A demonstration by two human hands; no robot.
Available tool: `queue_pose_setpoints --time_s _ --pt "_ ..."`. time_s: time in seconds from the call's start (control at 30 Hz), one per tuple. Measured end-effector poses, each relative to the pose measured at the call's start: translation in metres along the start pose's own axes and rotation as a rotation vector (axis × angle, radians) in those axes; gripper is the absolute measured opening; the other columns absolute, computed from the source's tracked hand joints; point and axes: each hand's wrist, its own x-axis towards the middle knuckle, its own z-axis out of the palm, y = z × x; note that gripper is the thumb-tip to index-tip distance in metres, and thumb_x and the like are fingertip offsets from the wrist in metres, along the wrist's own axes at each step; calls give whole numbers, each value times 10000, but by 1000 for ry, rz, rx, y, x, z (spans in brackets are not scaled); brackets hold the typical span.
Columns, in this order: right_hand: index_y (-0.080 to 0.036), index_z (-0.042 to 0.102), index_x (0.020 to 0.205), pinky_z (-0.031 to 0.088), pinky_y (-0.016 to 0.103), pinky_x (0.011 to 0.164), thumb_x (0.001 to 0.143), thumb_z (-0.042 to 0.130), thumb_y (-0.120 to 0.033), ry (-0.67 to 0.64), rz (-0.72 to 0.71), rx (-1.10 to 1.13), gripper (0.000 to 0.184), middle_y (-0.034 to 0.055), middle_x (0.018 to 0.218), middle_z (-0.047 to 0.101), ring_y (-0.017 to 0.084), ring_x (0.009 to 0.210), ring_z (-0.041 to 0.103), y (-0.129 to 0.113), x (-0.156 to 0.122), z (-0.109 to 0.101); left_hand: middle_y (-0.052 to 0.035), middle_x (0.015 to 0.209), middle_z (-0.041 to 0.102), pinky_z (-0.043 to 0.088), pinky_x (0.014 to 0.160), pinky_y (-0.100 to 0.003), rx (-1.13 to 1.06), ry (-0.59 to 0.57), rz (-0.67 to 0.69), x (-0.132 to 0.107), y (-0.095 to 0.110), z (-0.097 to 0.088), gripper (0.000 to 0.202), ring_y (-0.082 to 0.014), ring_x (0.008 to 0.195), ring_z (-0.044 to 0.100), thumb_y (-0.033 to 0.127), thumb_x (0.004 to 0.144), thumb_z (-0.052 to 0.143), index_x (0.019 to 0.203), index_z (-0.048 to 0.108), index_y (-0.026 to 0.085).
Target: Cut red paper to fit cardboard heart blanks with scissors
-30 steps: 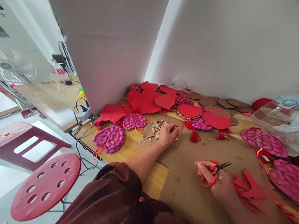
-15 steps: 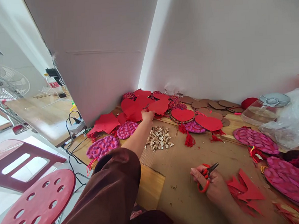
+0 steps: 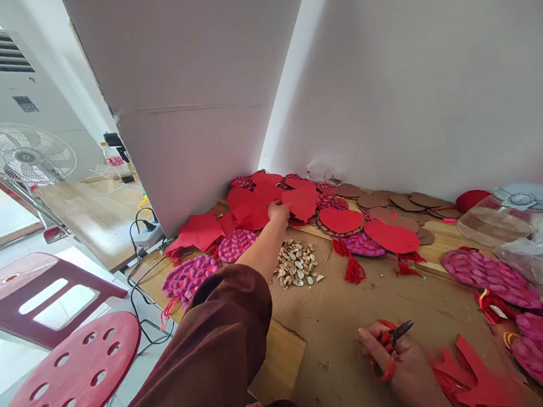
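My left hand (image 3: 279,212) reaches to the pile at the back of the table. Its fingers are closed at the lower left edge of a red heart-shaped piece (image 3: 301,200), which looks like paper or felt. More flat red pieces (image 3: 253,208) lie around that hand. Nearer the front, my right hand (image 3: 398,356) grips a pair of scissors (image 3: 388,350) with red handles, their dark blades pointing to the upper right. Red offcuts (image 3: 464,373) lie beside the right wrist.
Shells or husks (image 3: 298,263) are heaped on the cardboard (image 3: 339,310). Pink braided discs (image 3: 490,275) with tassels lie around it. Brown cut-outs (image 3: 383,199) and a clear plastic container (image 3: 493,219) stand along the wall. A power strip (image 3: 147,236) and a red stool (image 3: 69,372) are at the left.
The view has shifted, so the table's things sit lower and farther right. The red heart-shaped piece at my left hand has turned slightly more upright. My right hand still holds the scissors.
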Motion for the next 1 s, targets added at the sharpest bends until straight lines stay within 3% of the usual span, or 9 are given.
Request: queue_pose_setpoints --time_s 0.1,0.17,0.27,0.37,0.43,0.53,0.7,0.83,1.0 --pt "-177 594 626 365 249 526 808 667 -633 17 -25 -13 497 -9 598 510 126 553 444 -3 0 1 -109 1233 624 573 854 -433 -54 -131 -78 -20 5 4 369 -228 1029 647 353 947 613 1261 588 159" --pt "-171 657 664 408 259 554 796 678 -636 50 -51 -16 483 14 626 562 147 590 504 -6 -2 0 -82 1102 664 586 760 -356 -91 -251 -103 -41 6 4 295 -177 883 668 314 935 637 1175 616 144" --pt "-179 759 871 479 281 630 791 685 -639 164 -71 29 472 36 677 635 181 669 583 -9 -3 -4 -19 831 678 556 621 -240 -120 -452 -141 -80 2 -2 222 -86 603 625 182 800 780 960 632 137" --pt "-188 749 1037 483 280 589 768 688 -676 243 -67 112 560 29 677 655 178 646 585 -11 -1 -7 -16 724 680 533 526 -228 -103 -644 -197 -118 -7 -14 340 -104 535 625 203 662 883 878 627 138" --pt "-183 732 950 467 276 543 716 711 -715 302 -68 168 581 33 674 663 177 624 581 -10 2 -8 -22 715 688 534 515 -238 -77 -754 -234 -138 -14 -24 417 -124 539 644 238 580 927 866 643 135" --pt "-190 622 672 452 280 514 637 770 -719 416 -54 219 551 26 600 624 174 585 566 -6 5 -7 -19 733 695 531 522 -237 -47 -857 -263 -158 -25 -38 484 -123 551 651 281 505 955 858 655 138" --pt "-218 441 528 321 254 421 573 895 -537 434 -5 322 557 -71 477 394 90 460 335 -7 5 -6 -35 803 711 519 567 -232 -25 -922 -282 -172 -37 -53 525 -131 632 673 340 488 954 885 679 134" --pt "-222 466 541 306 246 384 449 951 -476 498 22 424 555 -73 490 424 90 453 352 -22 3 -5 -5 753 685 488 550 -222 -5 -944 -245 -174 -42 -59 550 -104 562 643 492 560 900 921 661 153" --pt "-223 474 539 326 246 369 396 960 -478 527 56 441 567 -66 480 450 96 442 384 -35 2 -2 17 708 652 465 532 -212 10 -817 -199 -175 -42 -60 530 -96 542 632 569 612 845 872 625 163"
